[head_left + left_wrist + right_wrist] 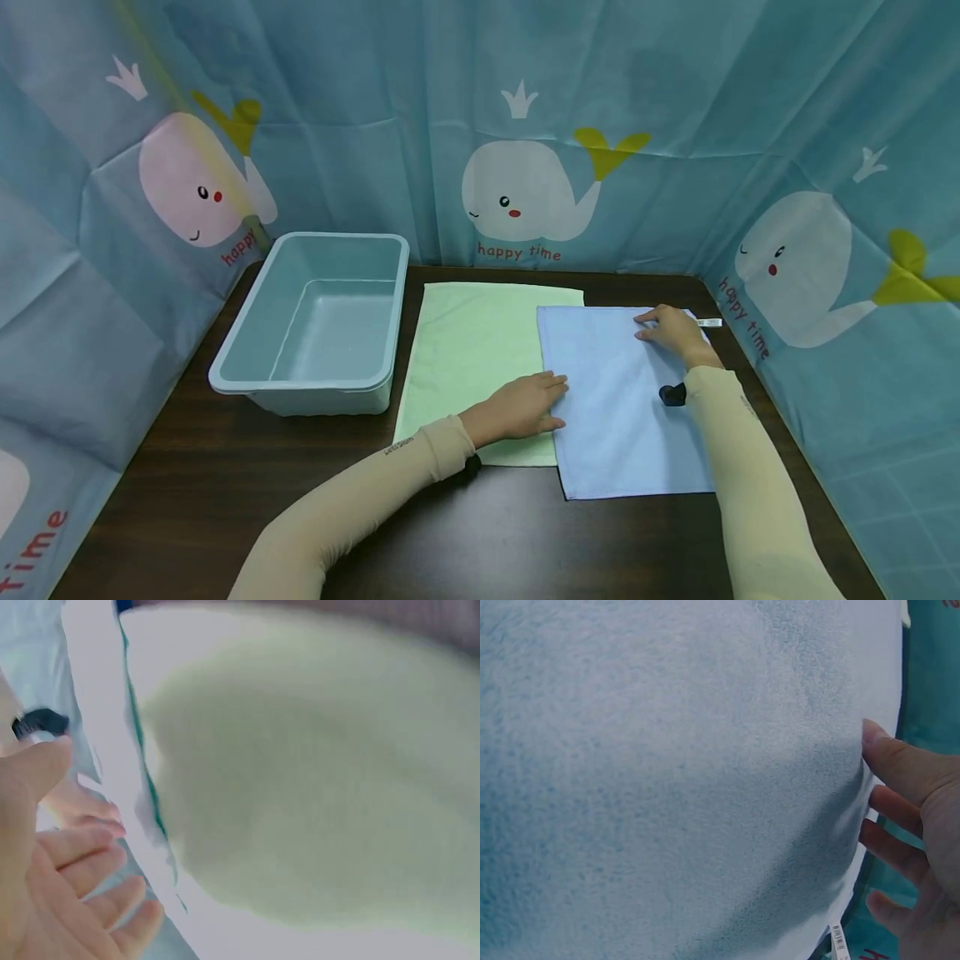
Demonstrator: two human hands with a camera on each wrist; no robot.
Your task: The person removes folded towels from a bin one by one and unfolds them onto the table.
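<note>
A light blue cloth lies spread flat, its left side overlapping a pale green cloth on the dark table. My left hand rests near the blue cloth's left edge, over the green one, fingers spread and fairly straight. At the upper right of the blue cloth is my right hand, its fingertips touching the fabric with the fingers loosely bent. A small white tag sticks out beside that hand. In the right wrist view, thumb and fingers stand apart at the fluffy cloth surface.
An open light blue plastic basin stands on the table to the left of the cloths. Behind and at both sides hangs a blue curtain printed with white whales. Both forearms wear cream sleeves.
</note>
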